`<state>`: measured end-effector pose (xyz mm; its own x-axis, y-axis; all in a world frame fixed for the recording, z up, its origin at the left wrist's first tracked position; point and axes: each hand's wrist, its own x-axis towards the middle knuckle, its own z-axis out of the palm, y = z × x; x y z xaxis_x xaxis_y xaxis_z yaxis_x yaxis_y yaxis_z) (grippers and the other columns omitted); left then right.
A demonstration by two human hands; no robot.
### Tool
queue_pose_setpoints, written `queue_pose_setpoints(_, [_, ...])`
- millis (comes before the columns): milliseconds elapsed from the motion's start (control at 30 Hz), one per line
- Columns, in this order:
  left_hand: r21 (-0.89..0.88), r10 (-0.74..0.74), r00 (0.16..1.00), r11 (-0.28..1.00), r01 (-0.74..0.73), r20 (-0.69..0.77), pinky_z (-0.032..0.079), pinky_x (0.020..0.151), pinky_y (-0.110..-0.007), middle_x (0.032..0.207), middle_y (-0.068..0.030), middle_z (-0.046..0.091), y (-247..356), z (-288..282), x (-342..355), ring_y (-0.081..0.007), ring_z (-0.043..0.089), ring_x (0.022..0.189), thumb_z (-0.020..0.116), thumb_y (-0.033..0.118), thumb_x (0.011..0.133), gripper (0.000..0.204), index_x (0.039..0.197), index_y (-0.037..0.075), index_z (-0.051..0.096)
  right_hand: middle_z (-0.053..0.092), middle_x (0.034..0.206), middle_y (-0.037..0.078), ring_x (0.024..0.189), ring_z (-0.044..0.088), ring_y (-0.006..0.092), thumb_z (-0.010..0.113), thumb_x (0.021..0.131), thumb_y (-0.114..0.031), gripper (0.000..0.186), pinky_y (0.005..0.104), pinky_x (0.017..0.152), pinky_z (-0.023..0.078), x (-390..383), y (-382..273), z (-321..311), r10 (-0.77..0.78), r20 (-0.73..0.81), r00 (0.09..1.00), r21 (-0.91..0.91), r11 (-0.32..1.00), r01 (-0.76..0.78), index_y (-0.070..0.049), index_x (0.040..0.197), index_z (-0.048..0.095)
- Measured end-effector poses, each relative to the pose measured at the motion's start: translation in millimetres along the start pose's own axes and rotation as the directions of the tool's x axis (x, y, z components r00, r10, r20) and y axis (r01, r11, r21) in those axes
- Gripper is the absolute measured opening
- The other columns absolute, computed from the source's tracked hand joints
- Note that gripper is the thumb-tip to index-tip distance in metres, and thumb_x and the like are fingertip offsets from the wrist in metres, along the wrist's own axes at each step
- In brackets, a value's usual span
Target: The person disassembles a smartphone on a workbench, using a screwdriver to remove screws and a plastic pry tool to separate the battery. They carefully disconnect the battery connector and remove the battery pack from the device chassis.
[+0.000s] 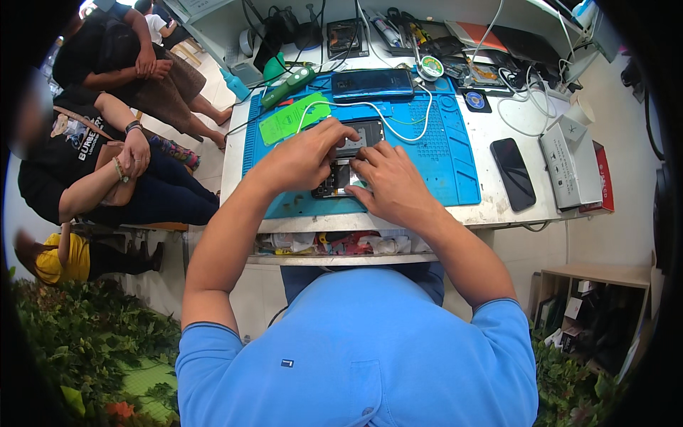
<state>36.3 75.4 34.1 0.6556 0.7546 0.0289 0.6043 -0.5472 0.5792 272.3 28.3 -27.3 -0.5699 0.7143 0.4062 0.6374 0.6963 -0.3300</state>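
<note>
Bright even light falling from above hands (356, 167); glare showing far beyond them; fisheye bending edges, black vignette closing corners; rim left of hands blurring.

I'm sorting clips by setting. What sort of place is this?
Most likely a phone repair shop's workbench. Both hands, left hand and right hand, work on an opened phone lying on a blue repair mat, with tools and cables behind and a spare black phone beside it.

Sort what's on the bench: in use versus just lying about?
In use: opened phone under left hand and right hand; blue work mat.
Lying about: black phone, grey box, green tool, white cable, paper cup.
</note>
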Motion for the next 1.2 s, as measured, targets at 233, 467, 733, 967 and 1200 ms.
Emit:
queue_pose_setpoints(233, [-0.046,-0.021,1.000,0.999,0.021,0.012,0.057,0.091,-0.039,0.110,-0.0105,0.061,-17,-1,13,-0.0259,0.067,0.099,0.060,-0.014,0.083,0.061,0.140,0.006,0.063,0.072,0.123,0.012,0.121,0.060,0.0303,0.083,0.096,-0.034,0.044,0.0448,0.101,0.047,1,1,0,-0.004,0.003,1.000,0.004,1.000,0.004,0.000,0.124,0.080])
queue_pose_setpoints(467, [-0.009,0.004,0.971,1.000,-0.007,-0.238,0.058,0.083,-0.034,0.108,-0.0084,0.066,-11,-29,-21,-0.0206,0.069,0.096,0.074,-0.005,0.090,0.040,0.128,0.007,0.071,0.071,0.123,0.012,0.122,0.060,0.0309,0.089,0.088,-0.038,0.055,0.0442,0.103,0.048,5,5,-8,-0.020,0.057,0.998,0.034,0.999,0.018,0.000,0.126,0.078])
queue_pose_setpoints(733, [-0.005,-0.146,0.976,0.989,0.147,-0.161,0.058,0.078,-0.034,0.107,-0.0078,0.070,-5,-6,-64,-0.0190,0.069,0.089,0.087,0.005,0.088,0.037,0.122,0.006,0.076,0.070,0.120,0.015,0.117,0.062,0.0344,0.097,0.074,-0.043,0.067,0.0455,0.102,0.050,21,21,-14,-0.061,0.138,0.989,0.075,0.996,0.051,0.000,0.122,0.076])
queue_pose_setpoints(967, [-0.144,-0.211,0.945,0.973,0.179,-0.251,0.058,0.077,-0.031,0.109,-0.0058,0.071,-7,14,-79,-0.0151,0.069,0.084,0.093,0.009,0.083,0.043,0.123,0.004,0.076,0.067,0.114,0.017,0.113,0.061,0.0355,0.095,0.068,-0.045,0.069,0.0449,0.102,0.051,30,18,-18,-0.037,0.186,0.982,0.079,0.997,0.023,0.002,0.116,0.076])
queue_pose_setpoints(1200, [-0.206,-0.253,0.932,0.957,0.203,-0.260,0.058,0.077,-0.030,0.110,-0.0056,0.072,-5,17,-85,-0.0141,0.070,0.086,0.093,0.009,0.085,0.042,0.123,0.004,0.077,0.070,0.120,0.014,0.119,0.063,0.0329,0.096,0.079,-0.046,0.063,0.0485,0.104,0.051,22,14,-20,-0.020,0.218,0.976,0.080,0.997,0.003,-0.003,0.122,0.079])
